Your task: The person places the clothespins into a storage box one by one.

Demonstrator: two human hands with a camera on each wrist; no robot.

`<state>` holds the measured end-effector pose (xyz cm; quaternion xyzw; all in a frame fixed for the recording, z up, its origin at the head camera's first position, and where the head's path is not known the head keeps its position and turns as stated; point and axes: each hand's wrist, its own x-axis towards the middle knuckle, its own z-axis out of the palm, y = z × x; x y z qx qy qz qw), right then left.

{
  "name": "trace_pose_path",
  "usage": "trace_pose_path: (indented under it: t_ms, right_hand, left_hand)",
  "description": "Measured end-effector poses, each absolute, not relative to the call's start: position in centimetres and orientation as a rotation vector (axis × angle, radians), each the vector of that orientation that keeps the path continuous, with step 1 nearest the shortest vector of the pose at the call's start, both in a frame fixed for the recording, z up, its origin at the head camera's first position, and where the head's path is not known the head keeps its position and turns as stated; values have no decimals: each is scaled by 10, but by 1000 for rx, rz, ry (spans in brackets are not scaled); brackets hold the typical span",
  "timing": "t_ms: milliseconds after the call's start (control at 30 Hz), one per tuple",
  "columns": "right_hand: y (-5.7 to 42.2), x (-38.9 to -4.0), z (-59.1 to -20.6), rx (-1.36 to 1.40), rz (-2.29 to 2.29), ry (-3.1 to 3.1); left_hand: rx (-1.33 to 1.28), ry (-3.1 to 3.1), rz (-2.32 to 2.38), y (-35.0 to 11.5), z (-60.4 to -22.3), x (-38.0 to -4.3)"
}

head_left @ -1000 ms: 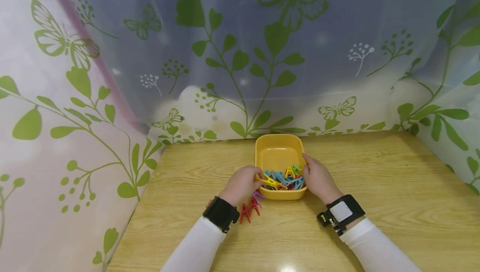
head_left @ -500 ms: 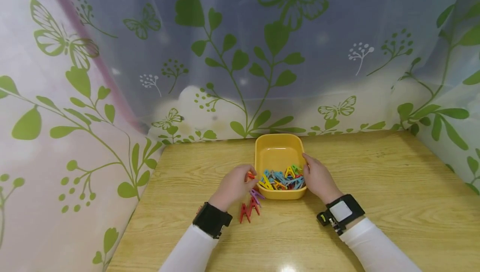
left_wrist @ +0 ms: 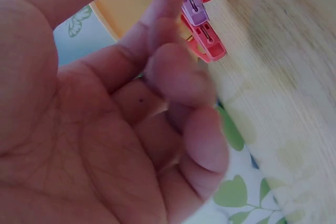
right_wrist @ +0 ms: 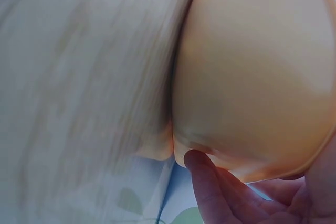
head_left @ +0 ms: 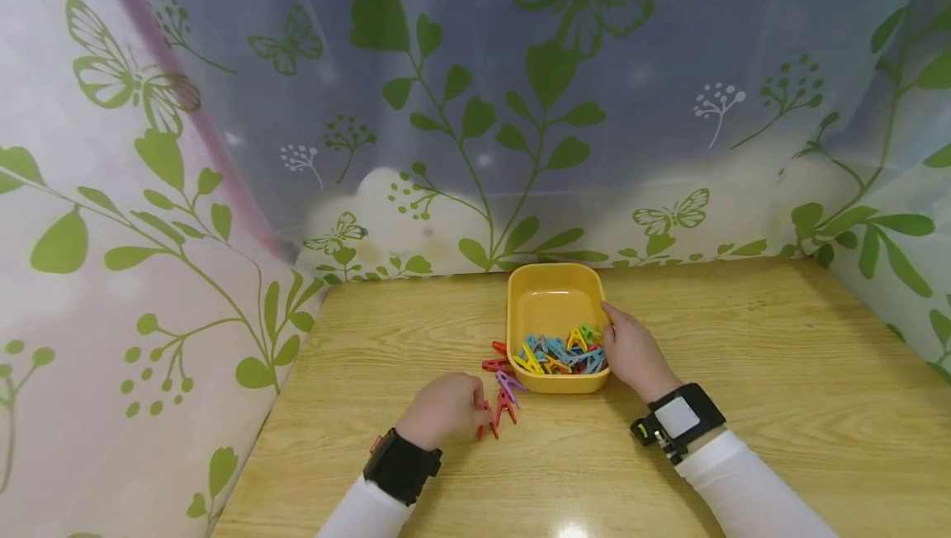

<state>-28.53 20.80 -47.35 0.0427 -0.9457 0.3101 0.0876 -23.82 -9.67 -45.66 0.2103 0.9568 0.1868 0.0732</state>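
Note:
My left hand [head_left: 440,410] hovers at a red clothespin [head_left: 486,429] on the table, its fingertips partly covering it. In the left wrist view the fingers are loosely bent, the thumb stands apart, and nothing is held. Close by lie another red clothespin [head_left: 507,406] and a purple clothespin [head_left: 509,384]. Two more red clothespins [head_left: 496,365] lie against the left side of a yellow tub [head_left: 557,304]. My right hand [head_left: 637,354] grips the tub's right rim, fingers on the outer wall [right_wrist: 252,77]. Blue, yellow, green and red clothespins [head_left: 553,348] fill the tub's near end.
The tub stands at the back of a wood-grain table [head_left: 706,315], close to a patterned curtain [head_left: 475,125] with green leaves and butterflies. More curtain hangs at the left and right sides.
My left hand has let go of a yellow clothespin in the tub and moved left and nearer to the red clothespins. The right hand keeps its place on the tub.

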Motion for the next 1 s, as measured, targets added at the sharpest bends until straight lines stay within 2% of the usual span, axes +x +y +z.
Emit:
trace_pose_path:
  t_ms: [500, 1000]
  right_hand:
    - [210, -288, -474, 95, 984, -2850]
    - [213, -288, -469, 97, 1094, -2868]
  left_hand:
    - [539, 2894, 427, -91, -466, -229]
    - [595, 3027, 483, -107, -450, -239]
